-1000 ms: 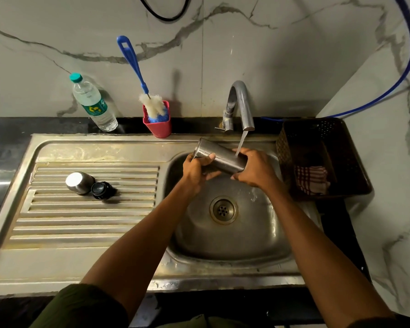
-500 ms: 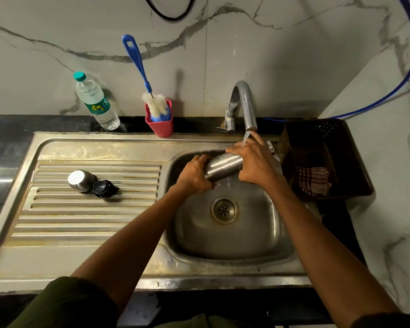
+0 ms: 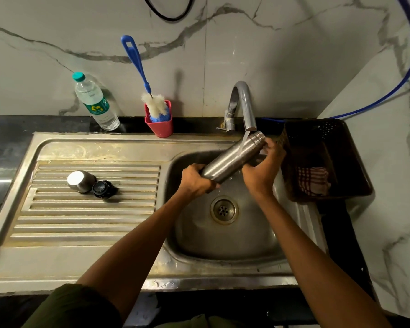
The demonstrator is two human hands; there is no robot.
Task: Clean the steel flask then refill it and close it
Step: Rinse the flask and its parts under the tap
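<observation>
Flask under the tap

Flask (image 3: pixel 232 159) lies tilted over the sink (image 3: pixel 223 245), mouth up beneath the tap (image 3: pixel 243 102), water running onto it. Left hand (image 3: pixel 197 181) has fingers curled round its base; right hand (image 3: pixel 263 169) fingers wrap its upper body. Cap (image 3: pixel 103 189) rests on the drainboard.

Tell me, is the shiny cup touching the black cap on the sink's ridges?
Touching. In the head view, the steel cup and the black cap lie side by side on the ribbed drainboard, their edges meeting with no gap visible between them.
</observation>
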